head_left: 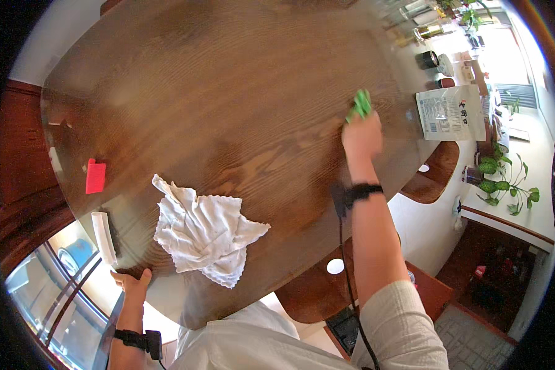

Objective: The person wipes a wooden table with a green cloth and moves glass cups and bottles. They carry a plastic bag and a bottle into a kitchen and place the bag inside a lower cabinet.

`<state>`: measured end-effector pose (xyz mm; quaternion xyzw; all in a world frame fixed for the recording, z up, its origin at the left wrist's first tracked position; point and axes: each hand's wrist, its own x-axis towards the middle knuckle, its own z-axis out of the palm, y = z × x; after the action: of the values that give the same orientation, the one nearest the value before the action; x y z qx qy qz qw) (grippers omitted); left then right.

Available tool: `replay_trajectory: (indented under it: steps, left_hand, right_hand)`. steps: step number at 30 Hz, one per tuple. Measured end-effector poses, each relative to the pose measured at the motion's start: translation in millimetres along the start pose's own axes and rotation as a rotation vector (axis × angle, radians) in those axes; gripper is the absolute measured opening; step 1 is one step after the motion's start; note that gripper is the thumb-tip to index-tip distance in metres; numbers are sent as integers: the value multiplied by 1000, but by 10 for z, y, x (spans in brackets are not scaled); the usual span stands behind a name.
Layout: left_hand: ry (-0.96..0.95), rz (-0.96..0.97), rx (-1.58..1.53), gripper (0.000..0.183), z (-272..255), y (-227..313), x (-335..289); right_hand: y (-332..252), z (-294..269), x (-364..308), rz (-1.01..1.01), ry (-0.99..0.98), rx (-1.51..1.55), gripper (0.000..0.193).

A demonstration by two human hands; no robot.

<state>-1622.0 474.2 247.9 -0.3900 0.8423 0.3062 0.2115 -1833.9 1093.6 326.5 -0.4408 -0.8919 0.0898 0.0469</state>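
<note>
Gripping hand: the right hand is closed around a bunched green cloth, arm stretched well out over the table.
Green cloth position: it sticks out past the knuckles on the far side of the fist, pressed to the wood, so it lies straight ahead of the hand along the line of the forearm.
Long axis: the cloth's visible bunch runs roughly in line with the forearm, tilted a little toward the person's right; it is blurred, so its edges are hard to tell.
Left hand: the left hand rests at the near edge of the wooden table, fingers loosely curled on the rim, holding nothing that I can see.
Nearer hand: the right hand alone is at the green cloth; the left is well apart from it, across the table's near side.
White cloth: a crumpled white cloth lies between the two hands, nearer the left, touched by neither.
Farther out: a white printed packet lies just beyond the right hand toward the table's right edge; a small red card and a white bar-shaped object lie at the left side.
</note>
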Motion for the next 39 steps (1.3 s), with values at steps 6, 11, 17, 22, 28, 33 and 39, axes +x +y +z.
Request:
replay_trajectory:
  steps: [6, 11, 17, 22, 28, 33, 39]
  left_hand:
    - [59, 40, -2, 150, 64, -134, 209]
    - [16, -82, 56, 149, 43, 214, -21]
    - [40, -77, 184, 140, 50, 384, -182]
    - [3, -15, 163, 152, 54, 159, -146]
    - [13, 21, 227, 148, 143, 399, -215]
    - [38, 22, 216, 151, 96, 439, -198]
    - [24, -48, 195, 143, 73, 685, -329]
  right_hand:
    - [-1380, 192, 170, -268, -66, 47, 48]
    - [-344, 273, -279, -453, 96, 311, 42]
    - [607, 4, -2214, -584, 93, 161, 36]
    - [141, 225, -2113, -683, 90, 123, 31]
    - [-446, 317, -774, -681, 272, -37, 28]
    - [-86, 435, -1400, -764, 154, 305, 45]
    - [865, 66, -3069, -828, 12, 284, 40]
